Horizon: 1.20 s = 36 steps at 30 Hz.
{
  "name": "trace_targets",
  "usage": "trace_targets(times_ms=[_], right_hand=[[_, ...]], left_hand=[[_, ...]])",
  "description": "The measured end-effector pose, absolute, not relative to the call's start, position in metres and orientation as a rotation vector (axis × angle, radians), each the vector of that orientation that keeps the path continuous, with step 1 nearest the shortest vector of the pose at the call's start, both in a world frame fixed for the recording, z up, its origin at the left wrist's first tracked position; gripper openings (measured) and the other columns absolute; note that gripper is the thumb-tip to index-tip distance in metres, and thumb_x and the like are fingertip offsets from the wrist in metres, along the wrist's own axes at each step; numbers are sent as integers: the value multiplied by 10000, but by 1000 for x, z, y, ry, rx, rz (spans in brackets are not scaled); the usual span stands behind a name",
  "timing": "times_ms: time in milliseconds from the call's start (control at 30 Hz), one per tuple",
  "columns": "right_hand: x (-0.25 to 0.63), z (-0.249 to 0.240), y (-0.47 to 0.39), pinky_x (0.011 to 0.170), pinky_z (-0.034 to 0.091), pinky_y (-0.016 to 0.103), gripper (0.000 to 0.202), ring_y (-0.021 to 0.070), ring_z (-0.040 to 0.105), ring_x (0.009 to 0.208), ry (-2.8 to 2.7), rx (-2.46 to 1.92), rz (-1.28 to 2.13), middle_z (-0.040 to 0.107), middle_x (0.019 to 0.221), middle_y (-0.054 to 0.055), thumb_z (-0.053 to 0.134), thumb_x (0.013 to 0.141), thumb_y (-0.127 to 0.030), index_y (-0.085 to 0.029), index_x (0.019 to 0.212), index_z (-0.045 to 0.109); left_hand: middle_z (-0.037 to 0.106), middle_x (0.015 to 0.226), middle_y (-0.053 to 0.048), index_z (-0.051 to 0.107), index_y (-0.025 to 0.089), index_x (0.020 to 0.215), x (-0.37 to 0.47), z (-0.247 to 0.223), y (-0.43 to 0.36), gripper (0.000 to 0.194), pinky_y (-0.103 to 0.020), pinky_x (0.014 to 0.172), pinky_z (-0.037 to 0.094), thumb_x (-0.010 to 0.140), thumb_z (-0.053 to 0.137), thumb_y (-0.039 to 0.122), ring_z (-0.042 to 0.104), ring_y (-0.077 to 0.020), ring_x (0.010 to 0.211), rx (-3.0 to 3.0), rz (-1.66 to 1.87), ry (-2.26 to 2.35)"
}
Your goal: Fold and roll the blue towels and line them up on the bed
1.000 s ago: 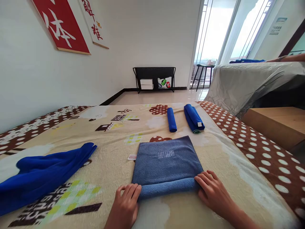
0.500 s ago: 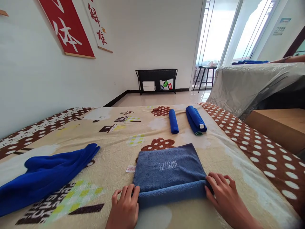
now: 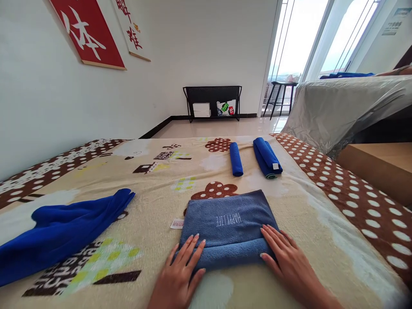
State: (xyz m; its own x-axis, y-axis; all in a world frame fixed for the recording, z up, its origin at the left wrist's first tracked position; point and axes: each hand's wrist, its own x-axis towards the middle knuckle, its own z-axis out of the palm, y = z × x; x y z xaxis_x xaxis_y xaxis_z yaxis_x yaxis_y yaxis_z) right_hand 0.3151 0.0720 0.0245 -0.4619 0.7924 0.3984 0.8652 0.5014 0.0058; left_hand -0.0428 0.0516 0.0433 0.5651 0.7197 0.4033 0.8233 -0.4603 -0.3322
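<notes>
A grey-blue towel with "HAPPY LIFE" on it lies on the patterned blanket, its near edge rolled into a thick band. On the left end of that band rests my left hand, fingers spread. My right hand lies over the right end, fingers stretched out and thumb apart. A white tag sticks out at the towel's left edge. Beyond the towel are a slim blue roll and a thicker blue roll with a white label.
A crumpled blue cloth lies at the left. Behind the bed stand a black rack and a black stool. At the right are a plastic-covered surface, part of a person's arm, and a brown box.
Both hands have moved inward from the towel's ends and opened, now lying flat on the rolled band. The band sits slightly farther forward. The view has shifted a little.
</notes>
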Motion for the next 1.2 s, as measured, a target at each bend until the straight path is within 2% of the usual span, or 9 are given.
trace_targets(times_ms=[100,200,300,367,500,700,800,1000,1200], right_hand=[[326,17,71,1112,360,504,565,287,517,1310,-2279,-1546,-380,525,1438,117,481,976,-492,-152,1428,481],[298,21,64,1144,276,563,455,330,451,1364,-2200,-1601,-461,463,1475,162,466,982,-347,-132,1375,544],[257,33,63,1149,330,451,460,236,420,1398,-2431,-1319,-347,413,1521,83,424,979,-230,-181,1431,493],[243,38,70,1110,398,410,483,208,440,1384,-2537,-1222,-204,417,1520,48,419,1005,-338,-202,1467,447],[263,34,95,1095,406,492,577,258,446,1378,-2392,-1555,-81,449,1495,65,364,1009,-534,-178,1452,468],[320,27,92,1115,341,494,475,265,469,1353,-2257,-1563,-302,506,1459,102,408,1016,-444,-147,1353,563],[330,37,71,1106,337,416,372,223,478,1334,-2358,-1279,-319,514,1460,63,479,992,-290,-186,1338,568],[319,34,58,1045,312,400,398,207,587,1153,-2307,-1203,-302,669,1258,29,510,918,-189,-199,1313,562],[297,50,74,999,312,438,230,195,623,882,-2201,-1365,-26,692,846,14,441,834,-99,-222,879,631]], left_hand=[[588,1407,-55,521,222,1399,-66,41,49,468,-436,1168,216,950,491,353,560,-231,1261,-2209,-355,-1341],[598,1386,-115,559,161,1355,-45,43,44,459,-527,1194,121,905,468,166,570,-264,1249,-2119,-444,-1393],[542,1448,-98,526,130,1386,-1,47,44,506,-410,1185,211,887,443,119,502,-209,1332,-2273,-438,-1215],[515,1475,-65,495,147,1416,18,49,48,486,-346,1132,301,943,447,245,472,-181,1358,-2390,-401,-1122],[489,1498,-23,425,229,1466,4,45,61,542,-350,1019,405,975,458,455,494,-181,1334,-2384,-331,-1295],[565,1426,-106,502,176,1400,-40,43,53,494,-483,1099,269,955,518,391,509,-256,1306,-2190,-441,-1449],[598,1384,-112,551,180,1352,-35,51,36,436,-443,1085,292,921,551,243,525,-244,1278,-2265,-558,-1373],[696,1143,-50,607,172,1243,-14,45,36,506,-352,1013,371,791,426,31,600,-198,1072,-2387,-793,-1396],[690,900,-41,661,190,988,-12,50,53,399,-405,905,450,737,432,-21,616,-221,871,-2337,-682,-1565]])
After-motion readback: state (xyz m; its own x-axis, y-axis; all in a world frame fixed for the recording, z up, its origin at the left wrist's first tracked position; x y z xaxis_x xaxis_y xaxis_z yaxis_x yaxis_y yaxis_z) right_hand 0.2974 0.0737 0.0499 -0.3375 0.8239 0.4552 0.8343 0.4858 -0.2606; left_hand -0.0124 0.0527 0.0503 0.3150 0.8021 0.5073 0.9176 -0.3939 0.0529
